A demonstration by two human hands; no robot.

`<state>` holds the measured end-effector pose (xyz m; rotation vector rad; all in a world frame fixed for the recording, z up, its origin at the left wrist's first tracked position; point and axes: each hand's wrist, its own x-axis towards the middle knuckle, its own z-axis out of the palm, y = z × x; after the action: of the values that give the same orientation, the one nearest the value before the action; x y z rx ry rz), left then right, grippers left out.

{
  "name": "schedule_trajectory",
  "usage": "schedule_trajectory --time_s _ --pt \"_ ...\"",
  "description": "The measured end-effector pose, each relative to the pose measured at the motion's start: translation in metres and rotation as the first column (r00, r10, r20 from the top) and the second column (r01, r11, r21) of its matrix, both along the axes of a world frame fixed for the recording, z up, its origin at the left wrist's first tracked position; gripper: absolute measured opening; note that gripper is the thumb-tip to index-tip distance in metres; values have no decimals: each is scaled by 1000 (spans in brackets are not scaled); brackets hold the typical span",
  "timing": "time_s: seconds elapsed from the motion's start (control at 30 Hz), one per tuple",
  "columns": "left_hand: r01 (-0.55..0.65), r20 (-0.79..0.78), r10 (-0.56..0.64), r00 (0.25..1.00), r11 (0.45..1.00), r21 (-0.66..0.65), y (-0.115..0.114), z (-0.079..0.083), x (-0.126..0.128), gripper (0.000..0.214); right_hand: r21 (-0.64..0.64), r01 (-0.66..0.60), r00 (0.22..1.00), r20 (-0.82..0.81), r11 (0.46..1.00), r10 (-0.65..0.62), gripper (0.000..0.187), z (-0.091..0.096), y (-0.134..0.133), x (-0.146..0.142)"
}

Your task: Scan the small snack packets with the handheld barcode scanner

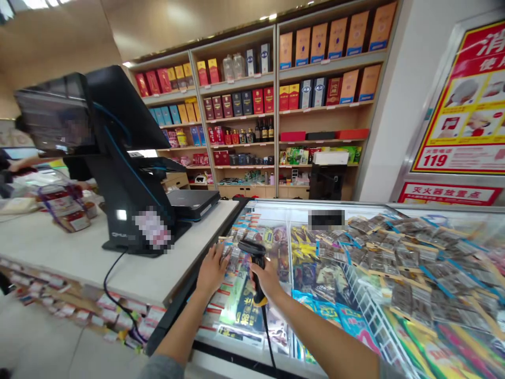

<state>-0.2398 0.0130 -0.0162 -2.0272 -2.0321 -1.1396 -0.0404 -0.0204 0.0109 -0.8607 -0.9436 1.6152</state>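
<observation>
In my right hand (266, 279) is a black handheld barcode scanner (254, 251) with a yellow tip at the base of its grip. Its head points away to the left, and a dark cable hangs down towards me. My left hand (213, 267) lies palm down beside it, fingers stretched out over small tag-like cards (232, 258) at the left side of the freezer. Whether those fingers press on one card is too small to tell. Under both hands, colourful packets (244, 308) show through the freezer top.
Left of the freezer (268, 204) stands a counter (205, 237) with a black checkout terminal (130, 184) and jars in a carrier (65, 208). Many small packs on strips (410, 252) cover the freezer's right side. Behind are shelves of boxes (252, 102). A person's arm (26, 162) shows far left.
</observation>
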Motion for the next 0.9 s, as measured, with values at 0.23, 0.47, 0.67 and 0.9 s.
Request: schedule_trajectory --time_s 0.23,0.47,0.67,0.9 --pt "81 -185 -93 978 994 -70 40 -6 19 50 -247 88 996 -8 965 -93 25 -6 14 -32" --pt "114 -188 -104 977 992 46 44 23 36 53 -142 59 995 -76 988 -71 33 -2 8 33" --pt "417 -198 -395 897 905 81 44 39 119 43 -66 290 954 -55 955 -294 42 -2 9 154" --pt "686 -89 -710 699 700 -200 73 42 269 40 -118 481 869 -71 869 -490 40 -5 10 260"
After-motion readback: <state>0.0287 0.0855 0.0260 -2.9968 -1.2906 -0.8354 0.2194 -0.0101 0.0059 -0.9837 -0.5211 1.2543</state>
